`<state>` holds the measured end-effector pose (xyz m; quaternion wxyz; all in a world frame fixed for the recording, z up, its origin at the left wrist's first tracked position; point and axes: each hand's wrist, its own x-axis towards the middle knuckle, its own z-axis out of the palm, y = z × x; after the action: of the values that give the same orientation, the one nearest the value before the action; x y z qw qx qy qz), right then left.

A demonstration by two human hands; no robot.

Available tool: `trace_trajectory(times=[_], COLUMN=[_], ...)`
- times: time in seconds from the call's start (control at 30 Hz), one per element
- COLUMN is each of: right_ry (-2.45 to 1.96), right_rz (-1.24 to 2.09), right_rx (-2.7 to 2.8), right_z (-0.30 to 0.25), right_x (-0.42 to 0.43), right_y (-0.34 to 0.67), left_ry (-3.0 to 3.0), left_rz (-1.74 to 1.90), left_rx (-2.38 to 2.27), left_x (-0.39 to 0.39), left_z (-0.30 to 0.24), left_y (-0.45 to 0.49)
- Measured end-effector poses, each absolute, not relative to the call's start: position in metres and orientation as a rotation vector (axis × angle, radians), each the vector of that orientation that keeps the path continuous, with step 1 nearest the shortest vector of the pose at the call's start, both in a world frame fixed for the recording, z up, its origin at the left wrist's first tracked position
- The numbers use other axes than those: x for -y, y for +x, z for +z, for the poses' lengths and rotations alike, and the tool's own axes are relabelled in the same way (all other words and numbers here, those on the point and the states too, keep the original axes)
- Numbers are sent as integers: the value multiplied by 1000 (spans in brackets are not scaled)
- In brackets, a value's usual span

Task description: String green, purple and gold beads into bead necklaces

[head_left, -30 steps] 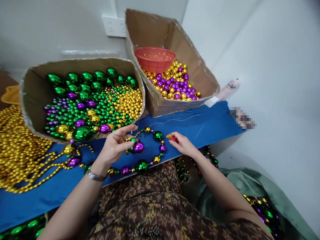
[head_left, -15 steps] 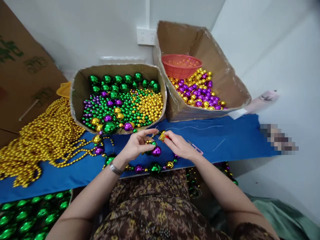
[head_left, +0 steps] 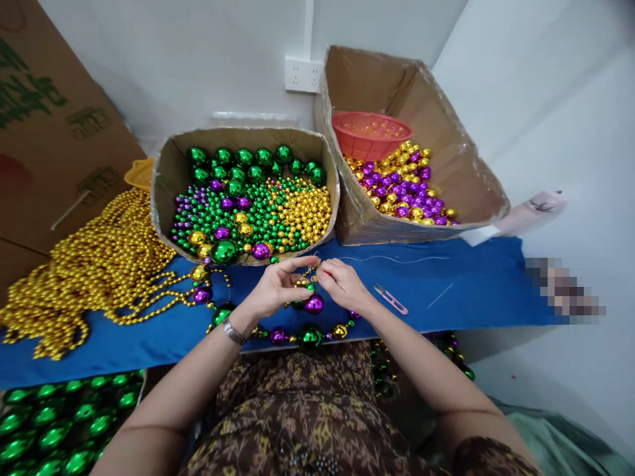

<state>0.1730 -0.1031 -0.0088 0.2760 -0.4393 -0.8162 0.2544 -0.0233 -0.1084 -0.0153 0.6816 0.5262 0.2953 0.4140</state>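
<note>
My left hand (head_left: 275,287) pinches the end of a bead strand between thumb and fingers, its index finger stretched to the right. A purple bead (head_left: 313,304) hangs just below its thumb, beside small gold and green ones. My right hand (head_left: 344,285) is closed close by, fingers curled; a bit of something red shows at its fingertips, too small to name. Thin clear thread (head_left: 381,258) trails over the blue cloth behind the hands. The rest of the bead garland, with a large green bead (head_left: 311,336), lies along the table's front edge.
Pink thread snips (head_left: 391,299) lie right of my right hand. Behind stand a carton of mixed beads (head_left: 161,198) and a taller carton (head_left: 421,231) holding gold and purple beads and a red basket (head_left: 372,135). Gold bead strands (head_left: 99,258) are heaped at left.
My right hand has turned and its fingers have curled in tighter; the snips now show fully beside it. My left hand keeps its grip. The whole view has shifted slightly.
</note>
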Motion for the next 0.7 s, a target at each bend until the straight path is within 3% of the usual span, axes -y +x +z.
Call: trace_trajectory(times=[0.7], right_ry=[-1202], right_rz=[222], right_rx=[2289], right_z=[0], right_x=[105], right_y=[187], left_ry=[1069], left_rz=[897], left_rx=[-666], left_x=[110], left_z=[-12], left_y=[-20])
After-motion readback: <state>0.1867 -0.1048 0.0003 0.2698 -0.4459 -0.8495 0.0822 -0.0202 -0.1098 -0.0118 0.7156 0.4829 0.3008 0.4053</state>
